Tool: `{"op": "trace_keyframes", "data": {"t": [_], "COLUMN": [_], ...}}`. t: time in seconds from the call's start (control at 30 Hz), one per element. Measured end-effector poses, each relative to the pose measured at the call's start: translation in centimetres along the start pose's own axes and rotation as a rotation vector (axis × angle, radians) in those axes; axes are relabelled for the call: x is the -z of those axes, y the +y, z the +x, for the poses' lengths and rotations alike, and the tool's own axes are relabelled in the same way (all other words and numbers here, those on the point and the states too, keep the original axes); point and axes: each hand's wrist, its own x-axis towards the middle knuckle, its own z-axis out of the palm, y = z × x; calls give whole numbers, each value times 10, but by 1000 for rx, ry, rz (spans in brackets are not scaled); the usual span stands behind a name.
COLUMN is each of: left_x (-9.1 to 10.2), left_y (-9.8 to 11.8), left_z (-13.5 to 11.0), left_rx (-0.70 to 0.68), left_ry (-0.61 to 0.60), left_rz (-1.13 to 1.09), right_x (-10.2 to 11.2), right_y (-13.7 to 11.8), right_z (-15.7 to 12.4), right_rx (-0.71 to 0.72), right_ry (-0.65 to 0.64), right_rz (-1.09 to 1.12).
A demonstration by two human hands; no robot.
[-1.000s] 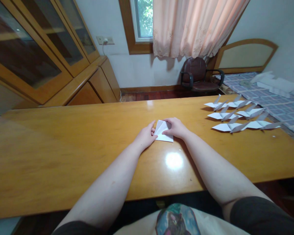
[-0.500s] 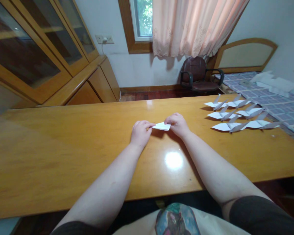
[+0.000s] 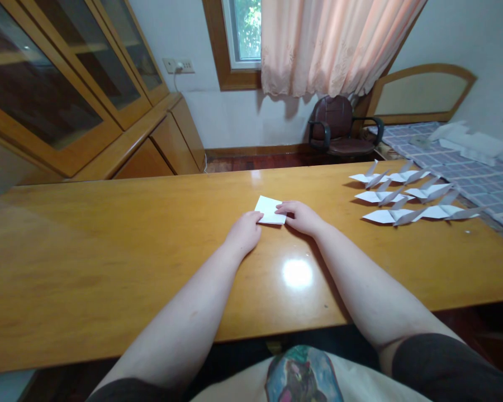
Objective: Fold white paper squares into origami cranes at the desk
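A small folded white paper (image 3: pixel 269 210) lies flat on the wooden table (image 3: pixel 109 251) in front of me. My left hand (image 3: pixel 245 233) pinches its near left corner with curled fingers. At the paper's right edge rests my right hand (image 3: pixel 302 216), its fingertips pressing that edge down.
Several finished white paper cranes (image 3: pixel 402 196) stand in rows at the table's right end. A dark office chair (image 3: pixel 339 127) and a bed with a checked cover (image 3: pixel 465 167) lie beyond the table. Wooden glass-door cabinets (image 3: pixel 67 95) line the left wall.
The paper was lifted off the table between both hands, turned over, and now lies flat again slightly farther from me, showing a plain face.
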Motion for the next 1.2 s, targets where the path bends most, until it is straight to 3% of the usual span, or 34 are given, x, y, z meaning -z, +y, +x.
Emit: {"op": "trace_keyframes", "data": {"t": [0.1, 0.33, 0.53, 0.8, 1.0, 1.2], "left_x": [-2, -6, 1, 16, 13, 10], "left_y": [2, 5, 8, 11, 13, 6], "left_z": [-3, -9, -11, -10, -7, -3], "left_rx": [-16, 40, 102, 65, 16, 31], "left_ry": [-139, -239, -170, -107, -62, -47], "left_rz": [134, 246, 303, 325, 278, 224], "right_x": [2, 5, 1, 3, 0, -3], "right_y": [-3, -14, -4, -3, -3, 0], "right_z": [-2, -2, 1, 0, 1, 2], "right_rx": [-25, -59, -115, -30, -203, -258], "right_ry": [-97, -196, -117, -27, 71, 88], "right_rz": [-74, -156, -118, -96, -18, -2]}}
